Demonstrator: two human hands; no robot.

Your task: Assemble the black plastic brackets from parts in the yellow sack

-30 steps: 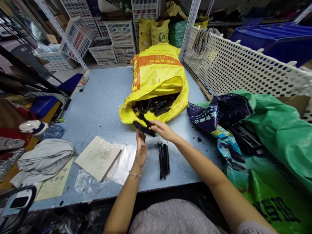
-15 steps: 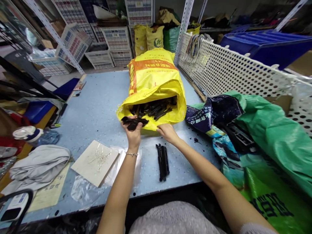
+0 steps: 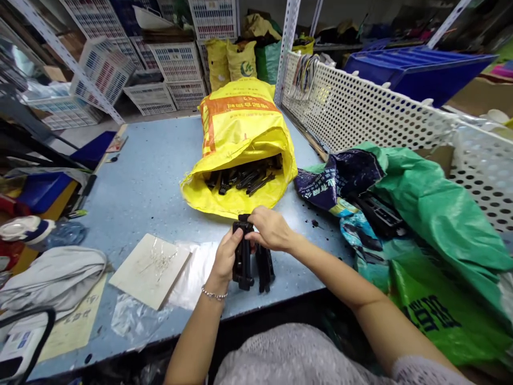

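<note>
My left hand [image 3: 225, 256] is wrapped round a bundle of black plastic parts [image 3: 242, 262], held upright above the table in front of the bag. At the top of this bundle, my right hand [image 3: 269, 229] has its fingers closed on the black pieces. Just right of the bundle, more black parts [image 3: 264, 270] lie on the blue table, partly hidden by my right hand. Beyond both hands lies a yellow bag [image 3: 240, 141], its open mouth facing me with several black parts [image 3: 256, 176] inside.
A square beige board [image 3: 150, 270] and clear plastic film [image 3: 196, 275] lie to the left, near a grey cloth [image 3: 52, 278]. Green bags [image 3: 425, 187] holding black parts are at the right, beside a white perforated panel [image 3: 360, 107]. Crates [image 3: 178, 63] stand behind.
My left hand has brought the black parts from the bag's mouth back towards me, now upright. My right hand has let go of the bag's rim and joined it. The view has shifted slightly right.
</note>
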